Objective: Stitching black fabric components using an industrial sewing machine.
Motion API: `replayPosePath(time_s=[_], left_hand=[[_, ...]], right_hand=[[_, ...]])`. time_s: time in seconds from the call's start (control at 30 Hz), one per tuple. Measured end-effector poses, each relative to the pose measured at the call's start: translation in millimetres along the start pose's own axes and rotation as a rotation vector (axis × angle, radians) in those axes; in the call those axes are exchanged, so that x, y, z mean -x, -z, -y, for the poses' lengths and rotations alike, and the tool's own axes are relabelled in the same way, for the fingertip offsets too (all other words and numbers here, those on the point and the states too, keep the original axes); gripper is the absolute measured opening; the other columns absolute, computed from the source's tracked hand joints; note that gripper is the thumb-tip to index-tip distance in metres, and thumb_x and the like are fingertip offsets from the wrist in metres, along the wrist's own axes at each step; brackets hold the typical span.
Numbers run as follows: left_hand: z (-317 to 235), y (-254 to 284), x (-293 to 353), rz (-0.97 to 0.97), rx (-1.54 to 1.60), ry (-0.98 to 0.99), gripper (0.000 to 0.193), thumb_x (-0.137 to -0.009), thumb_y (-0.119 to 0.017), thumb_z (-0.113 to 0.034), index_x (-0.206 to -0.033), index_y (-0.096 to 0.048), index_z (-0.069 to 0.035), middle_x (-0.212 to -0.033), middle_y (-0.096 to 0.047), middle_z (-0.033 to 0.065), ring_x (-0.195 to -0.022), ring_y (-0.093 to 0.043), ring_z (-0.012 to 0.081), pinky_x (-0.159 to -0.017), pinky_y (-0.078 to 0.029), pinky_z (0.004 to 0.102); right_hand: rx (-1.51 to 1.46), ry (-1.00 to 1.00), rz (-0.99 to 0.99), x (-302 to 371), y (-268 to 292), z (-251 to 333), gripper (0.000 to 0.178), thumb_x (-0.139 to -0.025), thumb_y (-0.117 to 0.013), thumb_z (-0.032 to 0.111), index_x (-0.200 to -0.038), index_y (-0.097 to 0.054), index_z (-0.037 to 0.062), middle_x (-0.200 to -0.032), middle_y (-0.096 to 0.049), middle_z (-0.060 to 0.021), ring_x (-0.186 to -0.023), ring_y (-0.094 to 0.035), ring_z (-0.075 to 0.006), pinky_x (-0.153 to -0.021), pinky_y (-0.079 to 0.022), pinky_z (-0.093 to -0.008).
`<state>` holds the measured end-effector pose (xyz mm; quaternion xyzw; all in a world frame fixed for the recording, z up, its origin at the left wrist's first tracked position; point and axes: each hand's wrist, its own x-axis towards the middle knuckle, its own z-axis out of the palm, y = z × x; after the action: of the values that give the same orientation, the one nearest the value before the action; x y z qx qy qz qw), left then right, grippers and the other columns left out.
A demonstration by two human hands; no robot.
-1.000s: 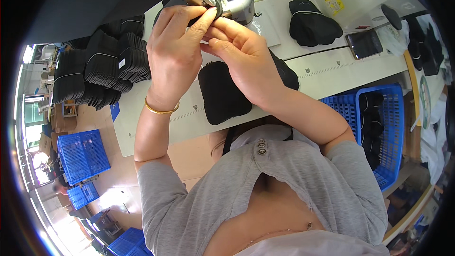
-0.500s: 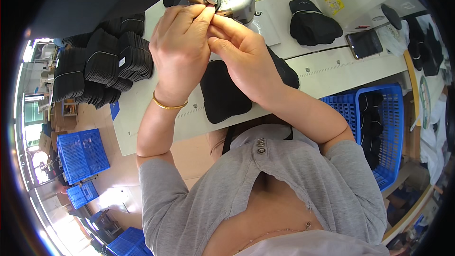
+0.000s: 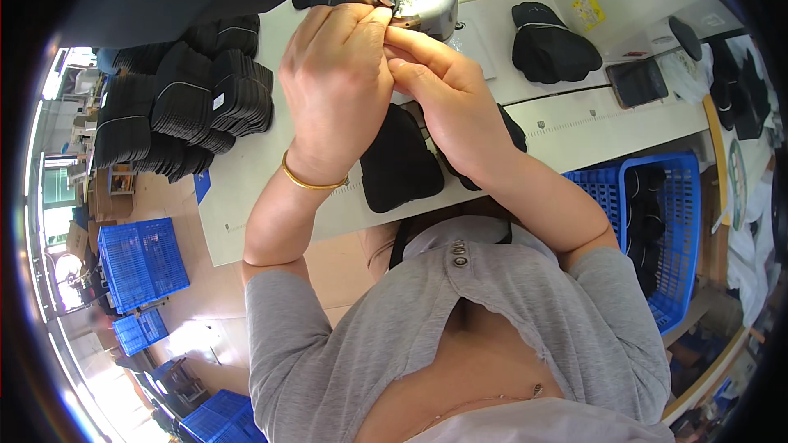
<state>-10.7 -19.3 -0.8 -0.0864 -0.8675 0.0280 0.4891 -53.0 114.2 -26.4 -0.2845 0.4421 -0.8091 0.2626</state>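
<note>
Close under the needle and presser foot of a sewing machine (image 3: pixel 427 12), my two hands meet with fingertips pinched. My left hand (image 3: pixel 336 74), a gold bangle on its wrist, is closed on the edge of a black fabric piece, of which only a dark sliver shows at the foot. Against it, my right hand (image 3: pixel 447 90) pinches the same edge between thumb and forefinger. Below the hands, a flat rounded black fabric panel (image 3: pixel 400 166) lies over the table's front edge; more black fabric shows under my right hand. Whether these join the pinched edge is hidden.
Stacks of tied black fabric pieces (image 3: pixel 185 90) stand at the left of the white table (image 3: pixel 238 221). A black bundle (image 3: pixel 552 45) and a phone (image 3: pixel 638 84) lie to the right. A blue basket (image 3: pixel 692 238) with black pieces stands at lower right, blue crates (image 3: pixel 144 262) on the left floor.
In the picture, hands, machine and table have all shifted slightly right together. The fingers keep their pinch at the presser foot; my right hand sits a little lower against the fabric below.
</note>
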Motion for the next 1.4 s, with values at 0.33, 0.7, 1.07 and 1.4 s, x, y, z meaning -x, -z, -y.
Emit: replayPosePath(time_s=[0.33,0.7,1.07,1.4], left_hand=[[-13,1,-2,0.032,-0.042,0.09,0.014,-0.065,-0.068,0.0,-0.079,-0.067,-0.004,-0.075,-0.056,0.0036,-0.069,-0.055,0.0216,-0.057,-0.047,0.0345],[-4,22,26,0.166,-0.149,0.167,0.044,-0.072,-0.063,0.01,-0.112,-0.074,-0.006,-0.1,-0.062,0.0088,-0.084,-0.061,0.0256,-0.07,-0.051,0.0348],[-30,44,21,0.131,-0.12,0.033,0.038,-0.067,-0.069,0.0,-0.104,-0.076,-0.003,-0.096,-0.065,0.003,-0.084,-0.059,0.0209,-0.067,-0.046,0.0334],[-33,31,10,0.074,-0.098,-0.046,0.038,-0.06,-0.07,-0.005,-0.097,-0.074,-0.001,-0.098,-0.068,0.0038,-0.087,-0.061,0.0209,-0.067,-0.049,0.0325]], right_hand=[[0.018,-0.059,0.012,6,10,1,0.034,-0.1,-0.051,0.004,-0.131,-0.059,-0.008,-0.117,-0.067,-0.0062,-0.105,-0.06,-0.0079,-0.091,-0.049,-0.0232],[0.043,-0.039,-0.017,7,14,-6,0.034,-0.1,-0.051,0.006,-0.13,-0.06,-0.0078,-0.116,-0.068,-0.008,-0.105,-0.061,-0.009,-0.093,-0.048,-0.0233],[0.185,-0.026,0.016,14,5,-2,0.026,-0.101,-0.055,0.009,-0.121,-0.065,-0.004,-0.079,-0.056,0.0059,-0.071,-0.044,0.0001,-0.058,-0.037,-0.0208],[0.201,0.048,0.027,6,16,-5,0.016,-0.098,-0.054,0.006,-0.1,-0.066,-0.0035,-0.072,-0.054,0.0048,-0.069,-0.043,-0.0005,-0.056,-0.037,-0.0224]])
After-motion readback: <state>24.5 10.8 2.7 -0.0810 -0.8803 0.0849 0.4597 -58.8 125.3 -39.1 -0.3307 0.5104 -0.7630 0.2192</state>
